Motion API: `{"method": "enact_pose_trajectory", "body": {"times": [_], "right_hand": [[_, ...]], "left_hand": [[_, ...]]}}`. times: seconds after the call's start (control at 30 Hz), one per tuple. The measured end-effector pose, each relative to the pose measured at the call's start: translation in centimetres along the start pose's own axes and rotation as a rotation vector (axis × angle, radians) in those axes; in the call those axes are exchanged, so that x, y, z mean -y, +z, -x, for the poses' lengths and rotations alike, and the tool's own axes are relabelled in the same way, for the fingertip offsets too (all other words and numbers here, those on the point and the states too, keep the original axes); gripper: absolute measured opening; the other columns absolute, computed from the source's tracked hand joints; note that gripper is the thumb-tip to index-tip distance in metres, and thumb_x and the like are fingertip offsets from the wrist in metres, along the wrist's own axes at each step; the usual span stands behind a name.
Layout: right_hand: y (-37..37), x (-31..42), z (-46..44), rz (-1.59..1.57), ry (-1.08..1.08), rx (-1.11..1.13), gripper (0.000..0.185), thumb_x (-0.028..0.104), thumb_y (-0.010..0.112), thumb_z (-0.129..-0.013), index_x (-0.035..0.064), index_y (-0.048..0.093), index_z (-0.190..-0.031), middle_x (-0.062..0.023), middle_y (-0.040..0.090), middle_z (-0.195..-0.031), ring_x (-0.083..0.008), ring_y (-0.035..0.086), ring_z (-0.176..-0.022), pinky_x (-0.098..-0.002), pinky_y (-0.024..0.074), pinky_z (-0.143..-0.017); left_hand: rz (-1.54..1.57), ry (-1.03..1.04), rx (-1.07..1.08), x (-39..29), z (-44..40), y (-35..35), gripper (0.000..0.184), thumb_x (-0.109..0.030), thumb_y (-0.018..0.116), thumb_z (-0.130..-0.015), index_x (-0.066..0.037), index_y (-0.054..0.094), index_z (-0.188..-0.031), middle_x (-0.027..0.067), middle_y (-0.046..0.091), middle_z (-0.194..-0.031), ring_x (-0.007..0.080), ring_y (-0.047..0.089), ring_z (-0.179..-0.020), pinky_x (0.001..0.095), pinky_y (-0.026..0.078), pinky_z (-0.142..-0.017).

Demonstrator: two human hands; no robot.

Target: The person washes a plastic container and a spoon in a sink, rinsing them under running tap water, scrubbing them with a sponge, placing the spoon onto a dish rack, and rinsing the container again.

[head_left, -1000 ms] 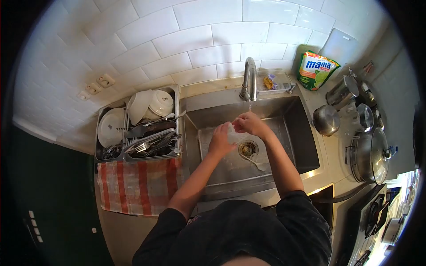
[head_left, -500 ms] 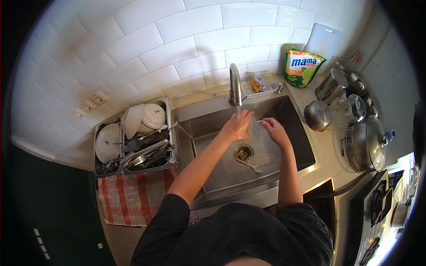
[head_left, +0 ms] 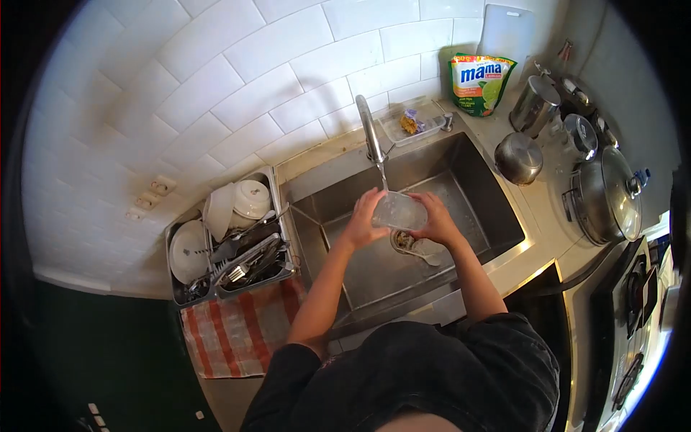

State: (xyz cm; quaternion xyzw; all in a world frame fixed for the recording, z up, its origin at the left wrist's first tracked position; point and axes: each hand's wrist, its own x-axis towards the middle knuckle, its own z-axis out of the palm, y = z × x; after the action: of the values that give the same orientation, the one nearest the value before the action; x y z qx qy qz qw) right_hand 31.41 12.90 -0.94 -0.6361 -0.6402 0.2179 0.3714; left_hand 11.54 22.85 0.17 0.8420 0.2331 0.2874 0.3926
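Between my two hands I hold a clear plastic container (head_left: 400, 212) over the sink (head_left: 367, 277). My left hand (head_left: 365, 218) grips its left side and my right hand (head_left: 435, 219) grips its right side. Water runs from the curved metal faucet (head_left: 369, 129) down to the container's far edge. Below my hands, a pale spoon (head_left: 425, 256) lies on the sink floor beside the drain (head_left: 403, 241). Some clear thing lies near the spoon, its kind hard to make out.
On the left stands a dish rack (head_left: 229, 286) with bowls, plates and cutlery, above a striped cloth (head_left: 241, 331). A tray with a sponge (head_left: 411, 124) and a green detergent pouch (head_left: 481, 85) are behind the sink. Pots (head_left: 518, 158) and a large lidded pot (head_left: 608, 194) line the right counter.
The clear container has come away from the faucet, towards me, and turned. My right hand has closed on its right side, where it was apart before. The view has shifted slightly.
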Motion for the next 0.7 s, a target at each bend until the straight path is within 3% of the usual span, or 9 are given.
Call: {"method": "enact_pose_trajectory", "body": {"times": [0.07, 0.17, 0.3, 0.4, 0.5, 0.6, 0.7], "right_hand": [[0.5, 0.8, -0.2, 0.078, -0.024, -0.051, 0.081, 0.017, 0.082, -0.044, 0.0143, 0.047, -0.117, -0.0093, 0.048, -0.112, -0.0310, 0.044, -0.110, -0.0423, 0.0351, -0.095], [1.2, 2.5, -0.5, 0.197, -0.137, -0.110, 0.080, 0.019, 0.083, -0.045, 0.0162, 0.047, -0.116, -0.0086, 0.048, -0.110, -0.0304, 0.043, -0.110, -0.0431, 0.0356, -0.093], [2.1, 2.9, -1.3, 0.135, -0.225, -0.032, 0.074, 0.016, 0.081, -0.044, 0.0111, 0.052, -0.112, -0.0101, 0.046, -0.112, -0.0296, 0.045, -0.106, -0.0397, 0.0377, -0.089], [3.5, 1.9, -3.1, -0.190, -0.236, 0.061, 0.046, 0.014, 0.076, -0.058, 0.0087, 0.059, -0.101, -0.0091, 0.052, -0.100, -0.0246, 0.051, -0.098, -0.0381, 0.0418, -0.086], [4.6, 3.0, -5.9, -0.298, 0.176, 0.113, 0.018, 0.013, 0.064, -0.073, 0.0057, 0.064, -0.090, -0.0072, 0.057, -0.082, -0.0196, 0.058, -0.081, -0.0341, 0.0478, -0.077], [5.7, 2.6, -8.9, -0.804, 0.465, 0.276, 0.014, 0.013, 0.056, -0.079, 0.0035, 0.064, -0.086, -0.0058, 0.057, -0.064, -0.0162, 0.059, -0.064, -0.0320, 0.0500, -0.064], [5.2, 3.6, -10.0, -0.723, 0.347, 0.291, 0.016, 0.016, 0.054, -0.078, 0.0034, 0.065, -0.081, -0.0116, 0.060, -0.067, -0.0206, 0.060, -0.062, -0.0334, 0.0487, -0.060]], "left_hand": [[0.462, -0.289, 0.030, 3.7, 1.6, 0.6, 0.080, -0.018, 0.072, -0.062, -0.004, 0.032, -0.130, 0.0184, 0.041, -0.122, 0.0328, 0.043, -0.112, 0.0395, 0.032, -0.098], [0.053, -0.287, -0.132, 5.0, 2.4, 1.3, 0.095, -0.028, 0.078, -0.059, -0.004, 0.026, -0.134, 0.0195, 0.041, -0.123, 0.0316, 0.043, -0.113, 0.0398, 0.034, -0.097], [0.047, -0.482, -0.121, 4.3, 2.7, -0.6, 0.101, -0.034, 0.082, -0.052, -0.004, 0.026, -0.132, 0.0188, 0.042, -0.120, 0.0308, 0.045, -0.111, 0.0385, 0.037, -0.095], [-0.123, -0.449, -0.153, 5.0, 4.0, -0.2, 0.098, -0.033, 0.082, -0.051, -0.003, 0.029, -0.128, 0.0181, 0.043, -0.117, 0.0307, 0.046, -0.109, 0.0389, 0.038, -0.093], [-0.197, -0.391, -0.193, 3.8, 4.8, 1.2, 0.095, -0.034, 0.082, -0.051, -0.003, 0.031, -0.125, 0.0185, 0.042, -0.116, 0.0320, 0.045, -0.110, 0.0401, 0.038, -0.092], [-0.282, -0.298, -0.214, 4.0, 5.3, 2.5, 0.095, -0.037, 0.082, -0.051, -0.002, 0.032, -0.124, 0.0194, 0.042, -0.116, 0.0336, 0.043, -0.111, 0.0411, 0.038, -0.092], [-0.351, -0.277, -0.179, 3.8, 5.2, 3.3, 0.097, -0.043, 0.080, -0.053, -0.001, 0.031, -0.125, 0.0206, 0.041, -0.117, 0.0344, 0.042, -0.112, 0.0417, 0.038, -0.092]]}}
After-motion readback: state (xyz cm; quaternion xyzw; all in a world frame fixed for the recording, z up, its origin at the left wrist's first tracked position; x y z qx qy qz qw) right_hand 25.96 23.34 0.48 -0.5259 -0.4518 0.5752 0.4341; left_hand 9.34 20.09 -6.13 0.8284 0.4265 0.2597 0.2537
